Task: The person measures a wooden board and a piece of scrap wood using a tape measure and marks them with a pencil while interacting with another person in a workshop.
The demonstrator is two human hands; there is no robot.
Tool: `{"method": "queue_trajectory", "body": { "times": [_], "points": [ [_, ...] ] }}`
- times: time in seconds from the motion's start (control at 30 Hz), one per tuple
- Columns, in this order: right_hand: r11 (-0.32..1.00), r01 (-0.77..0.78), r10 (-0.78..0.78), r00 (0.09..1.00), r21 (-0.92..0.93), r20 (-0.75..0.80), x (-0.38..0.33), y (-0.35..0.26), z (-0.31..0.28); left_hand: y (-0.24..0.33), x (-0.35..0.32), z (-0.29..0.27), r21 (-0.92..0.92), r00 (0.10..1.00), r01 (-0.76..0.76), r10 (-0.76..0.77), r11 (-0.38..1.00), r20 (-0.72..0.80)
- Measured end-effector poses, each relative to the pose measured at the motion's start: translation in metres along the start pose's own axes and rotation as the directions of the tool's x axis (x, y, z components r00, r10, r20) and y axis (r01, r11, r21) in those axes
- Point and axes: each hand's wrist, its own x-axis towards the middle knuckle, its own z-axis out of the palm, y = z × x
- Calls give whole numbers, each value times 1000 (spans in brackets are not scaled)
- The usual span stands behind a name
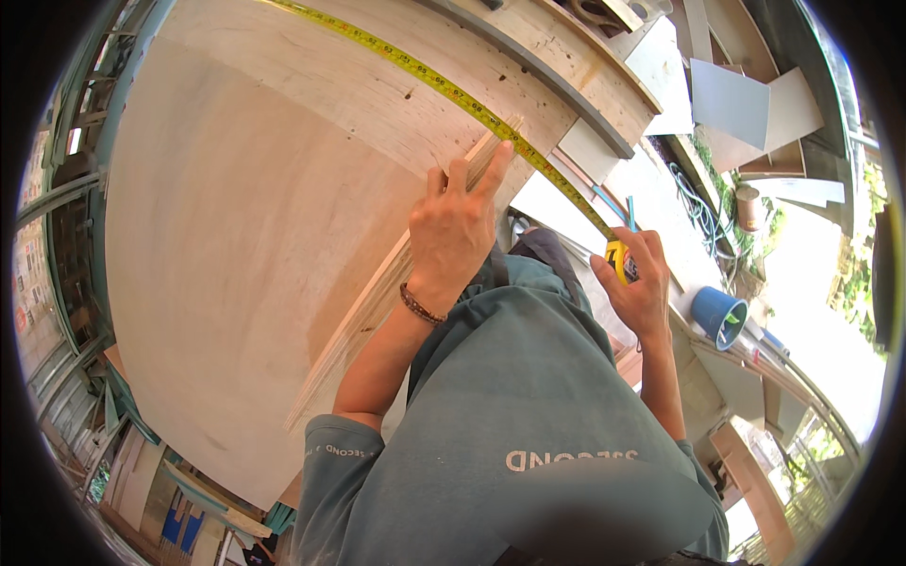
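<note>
A large pale plywood sheet (236, 198) lies on my left. Its layered edge (354, 330) slants along beside my left forearm. The yellow blade of a tape measure (425, 72) is stretched across the wood from the upper left. Close to that edge, my left hand (453, 226) lies with its fingers apart, the index fingertip touching the blade. Further right, my right hand (640, 278) is wrapped round the yellow-and-black tape measure case (620, 262), partly hidden by the fingers. Between the two hands the blade spans past the wood's edge.
A long dark grey strip (557, 80) lies across the boards beyond the tape. Offcut panels, including a light grey sheet (729, 104), are piled at the upper right. A blue bucket (719, 318) stands right of my right hand, below a coiled hose or cable (696, 203).
</note>
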Motion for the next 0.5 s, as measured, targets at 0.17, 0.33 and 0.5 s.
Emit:
{"method": "queue_trajectory", "body": {
  "times": [0.17,0.33,0.5],
  "points": [
    [998,-26,22,996,49,90,6,-9,-14,2,-3,-1,-36,1000,11,-12,999,-23],
    [991,-48,26,985,124,172,14,-5,-20,4,-5,-2,-58,999,13,-16,998,-42],
    [994,-20,-2,977,103,215,23,-11,-20,8,-6,-5,-28,999,16,-17,999,-50]
  ]
}}
